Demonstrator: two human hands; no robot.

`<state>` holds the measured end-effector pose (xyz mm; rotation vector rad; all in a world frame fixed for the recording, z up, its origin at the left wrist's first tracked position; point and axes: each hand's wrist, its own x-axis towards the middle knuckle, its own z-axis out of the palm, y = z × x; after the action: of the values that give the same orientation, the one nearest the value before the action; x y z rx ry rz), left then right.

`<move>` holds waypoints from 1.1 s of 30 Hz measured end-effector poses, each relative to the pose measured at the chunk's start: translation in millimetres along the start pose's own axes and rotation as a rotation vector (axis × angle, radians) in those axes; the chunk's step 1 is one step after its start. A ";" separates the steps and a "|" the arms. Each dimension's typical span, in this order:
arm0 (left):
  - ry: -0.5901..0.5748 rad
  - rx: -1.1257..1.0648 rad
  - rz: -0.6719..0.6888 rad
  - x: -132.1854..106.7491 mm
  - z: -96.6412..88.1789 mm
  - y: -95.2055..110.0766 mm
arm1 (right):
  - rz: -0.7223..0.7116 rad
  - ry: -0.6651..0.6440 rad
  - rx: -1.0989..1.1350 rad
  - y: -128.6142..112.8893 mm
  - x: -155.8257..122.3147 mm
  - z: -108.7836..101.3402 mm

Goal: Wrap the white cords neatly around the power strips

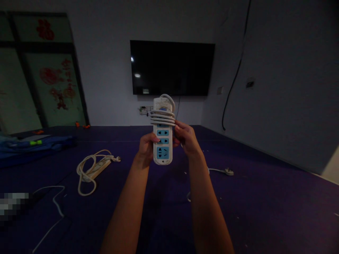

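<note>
In the head view I am watching the left hand [146,147] clamping the power strip [162,143] upright in mid-air while the right hand [186,139] is pinching its cord [162,118] beside the wraps. I am judging that those loops, bunching near the top end, could be sliding off if the pinch slackens. The trailing plug [228,171] is lying on the floor [265,201] and may be snagging; a second strip [95,168] is lying well apart, leftward.

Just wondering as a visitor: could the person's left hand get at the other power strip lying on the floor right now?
Probably not at once: the left hand grips the raised power strip, and the floor strip lies apart, lower left. Nothing blocks the way.
</note>
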<state>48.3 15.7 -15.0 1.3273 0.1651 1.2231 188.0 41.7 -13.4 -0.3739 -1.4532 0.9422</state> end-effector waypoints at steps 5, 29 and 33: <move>0.034 -0.049 -0.005 2.6 0.5 -3.4 | 0.047 -0.032 0.035 -4.6 -0.1 1.8; 0.424 0.113 0.370 20.2 14.0 -7.0 | -0.056 0.356 0.076 -8.5 0.9 41.5; 0.381 0.187 0.474 19.9 19.4 -11.6 | -0.062 0.354 0.098 -12.2 -1.0 39.9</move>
<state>77.0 20.8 -7.4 1.3219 0.2489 1.9002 154.5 21.0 0.4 -0.3988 -1.0867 0.8451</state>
